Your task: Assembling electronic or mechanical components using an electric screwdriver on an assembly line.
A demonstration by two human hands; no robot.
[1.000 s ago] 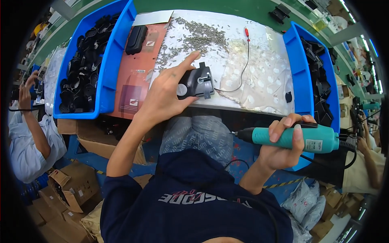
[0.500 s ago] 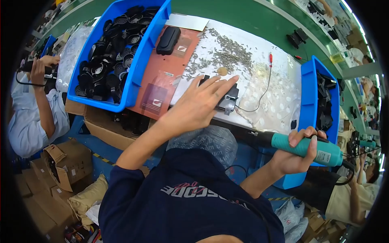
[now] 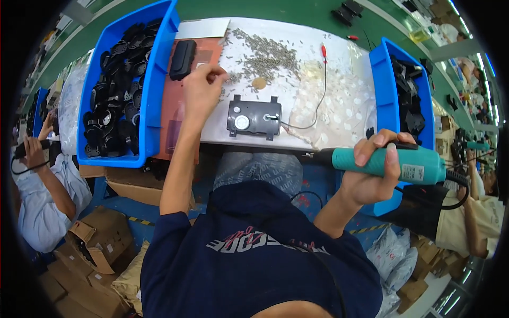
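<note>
My right hand (image 3: 371, 172) grips a teal electric screwdriver (image 3: 389, 163) held level in front of the table's near edge, its tip toward the left. My left hand (image 3: 204, 90) is at the left side of the white work surface, thumb and fingertips pinched together by scattered small metal screws (image 3: 270, 57). Whatever may be in that pinch is too small to make out. A black box-shaped fixture (image 3: 253, 126) with corner tabs, a round silver part and a small metal post lies near the front edge, touched by neither hand. A thin cable runs right from it to a red clip (image 3: 324, 51).
A blue bin (image 3: 154, 100) of black moulded parts stands left, another blue bin (image 3: 386, 90) right. A black case (image 3: 182, 59) rests on the reddish mat (image 3: 168, 108). A brown disc (image 3: 259, 83) lies by the screws. Co-workers sit on both sides.
My left hand has left the black fixture and moved left to the edge of the screws, its fingers now pinched. The fixture is uncovered. The screwdriver stays in my right hand.
</note>
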